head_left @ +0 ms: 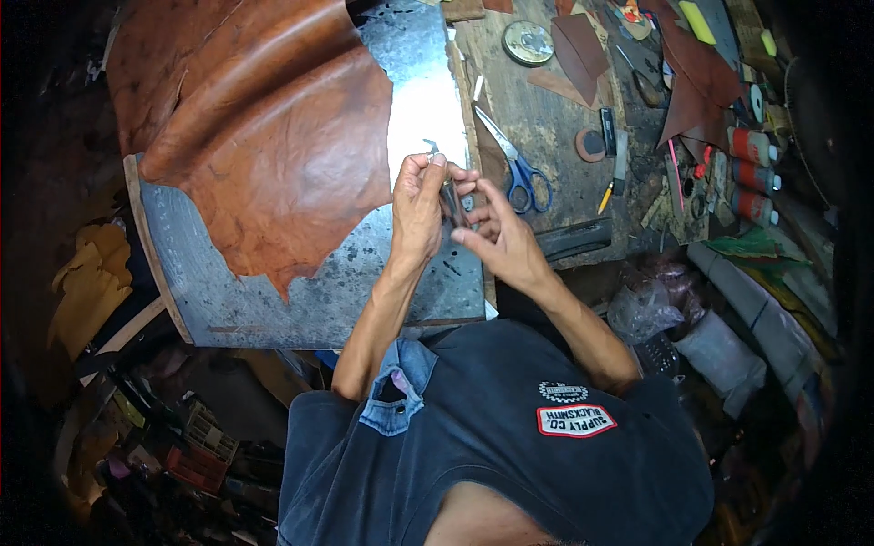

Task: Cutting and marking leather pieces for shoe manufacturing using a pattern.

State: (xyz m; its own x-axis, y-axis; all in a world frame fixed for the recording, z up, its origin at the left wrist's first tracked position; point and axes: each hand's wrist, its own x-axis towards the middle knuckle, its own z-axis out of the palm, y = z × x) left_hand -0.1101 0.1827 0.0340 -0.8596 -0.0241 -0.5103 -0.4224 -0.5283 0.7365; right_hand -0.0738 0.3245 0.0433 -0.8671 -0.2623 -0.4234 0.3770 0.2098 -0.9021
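Observation:
Above the metal-topped table, my left hand [418,211] is closed around a small hand tool [452,202] with a dark handle. Its short, bent metal tip pokes out past my left thumb; the exact kind of tool is unclear. My right hand [510,241] is right beside the handle, fingers curved and apart, the thumb near the handle's lower end. Whether it touches the handle is hard to see. To the left of my hands, a large brown leather hide [282,173] covers much of the grey metal sheet [401,291], its near edge ragged.
Blue-handled scissors [521,175] lie on the worn wooden bench [546,127] to the right. Around them are a round tin [527,43], leather scraps [580,56], a yellow pencil [605,197] and a dark curved piece [574,238]. Several bottles [752,176] line the far right.

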